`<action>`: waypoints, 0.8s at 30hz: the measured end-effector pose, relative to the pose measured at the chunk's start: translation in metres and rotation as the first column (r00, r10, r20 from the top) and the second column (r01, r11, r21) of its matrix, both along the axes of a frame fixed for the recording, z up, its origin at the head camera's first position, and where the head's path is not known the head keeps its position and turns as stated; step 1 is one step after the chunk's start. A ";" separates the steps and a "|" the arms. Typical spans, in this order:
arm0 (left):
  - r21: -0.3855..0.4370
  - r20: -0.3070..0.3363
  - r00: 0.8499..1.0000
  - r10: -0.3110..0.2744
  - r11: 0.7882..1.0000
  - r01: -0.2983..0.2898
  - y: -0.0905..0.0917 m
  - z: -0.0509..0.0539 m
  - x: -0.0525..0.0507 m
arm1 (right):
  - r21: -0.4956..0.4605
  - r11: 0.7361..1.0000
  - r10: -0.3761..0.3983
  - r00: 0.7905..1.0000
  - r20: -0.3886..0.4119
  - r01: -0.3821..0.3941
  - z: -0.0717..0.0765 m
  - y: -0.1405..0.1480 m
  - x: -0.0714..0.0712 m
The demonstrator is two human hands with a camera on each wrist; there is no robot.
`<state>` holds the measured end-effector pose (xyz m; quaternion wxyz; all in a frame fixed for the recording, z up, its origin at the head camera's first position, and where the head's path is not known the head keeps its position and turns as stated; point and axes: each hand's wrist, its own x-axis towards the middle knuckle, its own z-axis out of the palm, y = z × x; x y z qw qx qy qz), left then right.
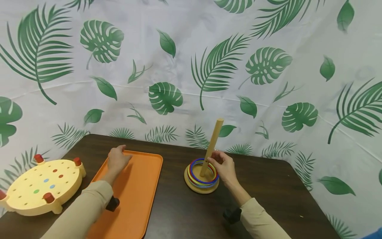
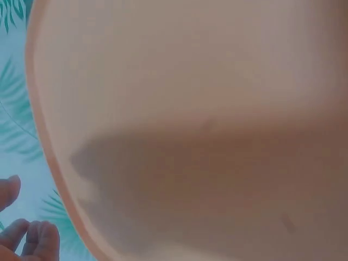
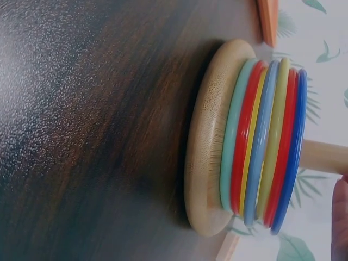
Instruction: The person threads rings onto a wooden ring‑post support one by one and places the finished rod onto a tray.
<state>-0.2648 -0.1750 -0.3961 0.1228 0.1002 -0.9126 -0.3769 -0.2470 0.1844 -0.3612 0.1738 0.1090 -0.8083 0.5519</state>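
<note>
My right hand (image 1: 224,167) pinches the upright wooden post (image 1: 213,136) of a ring stacker, just above its rings. Several slim colored rings lie stacked around the post on the round wooden base (image 1: 201,191). In the right wrist view a dark blue ring (image 3: 293,157) is topmost, with red, yellow, grey-blue and mint ones beneath. My left hand (image 1: 116,160) hovers over the far left part of an orange tray (image 1: 141,186), holding nothing. Its fingers (image 2: 46,239) are bent slightly, apart from the thumb, in the left wrist view.
At the left stands a round pale-yellow board (image 1: 41,186) with red-capped posts and small colored dots. Everything rests on a dark wooden table (image 1: 176,212). Behind it hangs a white leaf-print cloth (image 1: 185,66). A blue object (image 1: 375,234) shows at the lower right corner.
</note>
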 end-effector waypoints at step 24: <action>-0.037 0.197 0.961 0.195 0.981 -0.191 -0.044 -0.014 0.004 | -0.059 0.997 0.047 0.999 -0.011 -0.048 -0.025 0.010 -0.024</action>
